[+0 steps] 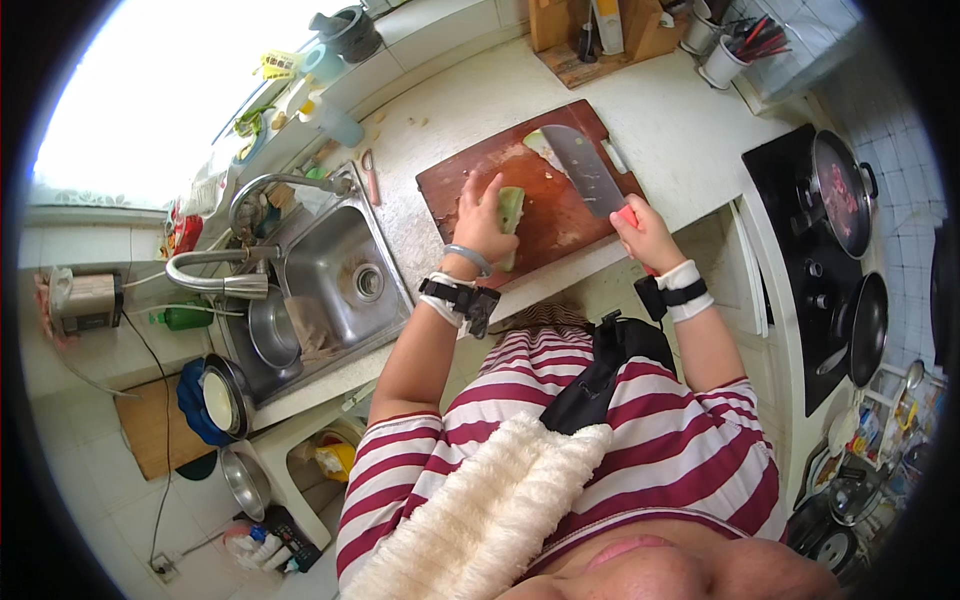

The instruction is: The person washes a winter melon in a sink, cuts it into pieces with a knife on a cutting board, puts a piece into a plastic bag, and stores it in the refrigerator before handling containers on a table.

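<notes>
A reddish-brown wooden cutting board (pixel 547 232) lies on the counter. On its left part is a green piece of melon or gourd (pixel 511 210); my left hand (pixel 481 225) rests against it, fingers spread and thumb along its near side. My right hand (pixel 645 234) grips the red handle of a cleaver (pixel 583 169), whose wide blade slants over the right part of the board. Another pale green piece (pixel 541 144) lies at the far edge of the blade, partly hidden by it. Whether the blade touches that piece, I cannot tell.
A steel sink (pixel 337 270) with a faucet (pixel 217 283) is at left, a peeler (pixel 371 176) beside it. Bottles and a stone mortar (pixel 352 34) line the sill. At right, a black stove (pixel 806 300) bears a frying pan (pixel 840 195) with red pieces of food and another pan (pixel 868 330).
</notes>
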Motion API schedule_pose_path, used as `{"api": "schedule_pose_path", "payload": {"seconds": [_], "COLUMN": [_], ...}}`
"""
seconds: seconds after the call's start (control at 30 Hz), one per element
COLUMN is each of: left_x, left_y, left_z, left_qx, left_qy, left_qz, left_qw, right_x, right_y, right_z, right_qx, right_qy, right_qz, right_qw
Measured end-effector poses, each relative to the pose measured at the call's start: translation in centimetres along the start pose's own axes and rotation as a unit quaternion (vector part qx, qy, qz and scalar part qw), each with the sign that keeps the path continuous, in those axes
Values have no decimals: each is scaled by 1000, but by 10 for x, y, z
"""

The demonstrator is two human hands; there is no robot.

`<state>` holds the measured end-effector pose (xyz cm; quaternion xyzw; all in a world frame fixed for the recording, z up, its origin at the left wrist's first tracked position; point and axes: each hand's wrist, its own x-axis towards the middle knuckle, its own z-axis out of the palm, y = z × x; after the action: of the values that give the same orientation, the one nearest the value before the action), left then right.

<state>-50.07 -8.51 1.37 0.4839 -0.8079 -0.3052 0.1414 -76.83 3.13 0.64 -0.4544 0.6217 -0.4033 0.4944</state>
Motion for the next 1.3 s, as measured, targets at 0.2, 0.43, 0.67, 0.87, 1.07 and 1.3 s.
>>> {"api": "schedule_pose_path", "payload": {"seconds": [0.2, 0.43, 0.67, 0.87, 1.07, 1.3], "left_x": [-12, -4, -16, -24, -39, -38], "left_y": [2, -31, -48, -27, -39, -35], "left_z": [-6, -23, -18, -21, -13, -12], "left_qx": [28, -185, -307, 26, 82, 8], "left_qy": [18, -2, 59, 85, 50, 19], "left_qz": [-64, -113, -42, 234, 249, 54], "left_qw": [997, 976, 949, 968, 964, 998], "right_x": [-33, -47, -48, -30, -29, -44], "right_y": [-1, -11, -19, 1, -3, -41], "right_z": [-1, 6, 31, 46, 57, 82], "right_qx": [149, 134, 133, 153, 80, 44], "right_qy": [96, 101, 77, 80, 132, 121], "right_qz": [-3, -13, -66, -100, -36, 10], "right_qw": [984, 986, 986, 980, 987, 992]}}
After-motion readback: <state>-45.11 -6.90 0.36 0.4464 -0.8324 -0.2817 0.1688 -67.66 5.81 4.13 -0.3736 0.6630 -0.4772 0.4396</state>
